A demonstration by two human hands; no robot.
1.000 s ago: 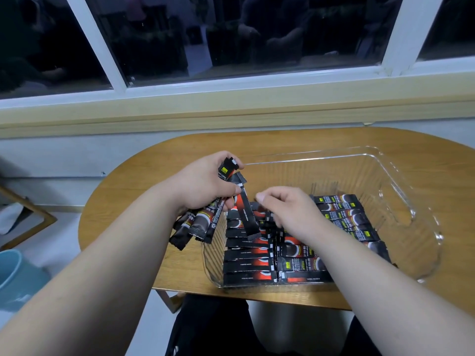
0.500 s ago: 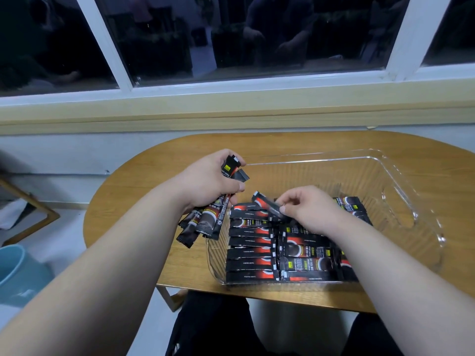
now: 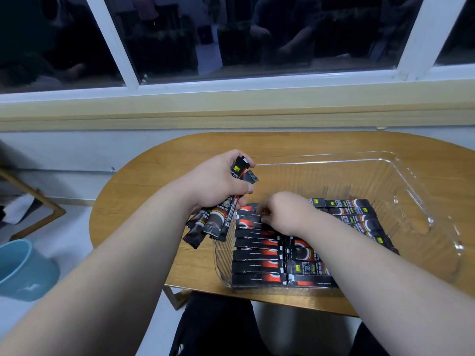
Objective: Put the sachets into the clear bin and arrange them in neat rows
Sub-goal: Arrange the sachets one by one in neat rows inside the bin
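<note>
Rows (image 3: 257, 255) of sachets already cover the near part of the bin (image 3: 424, 222) floor; the far part is bare. Your right hand (image 3: 285, 211) pinches one sachet (image 3: 248, 219) at the left row's far end; your left hand (image 3: 218, 181) grips a bundle (image 3: 210, 224) beside the bin, not yet placed.

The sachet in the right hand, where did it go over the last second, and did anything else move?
The right hand swung the sachet down from a tilt above the left row to lie flat at its far end in the clear bin, fingertips still on it. The left hand kept its grip on the bundle of sachets at the bin's left edge; the laid rows stayed put.
</note>
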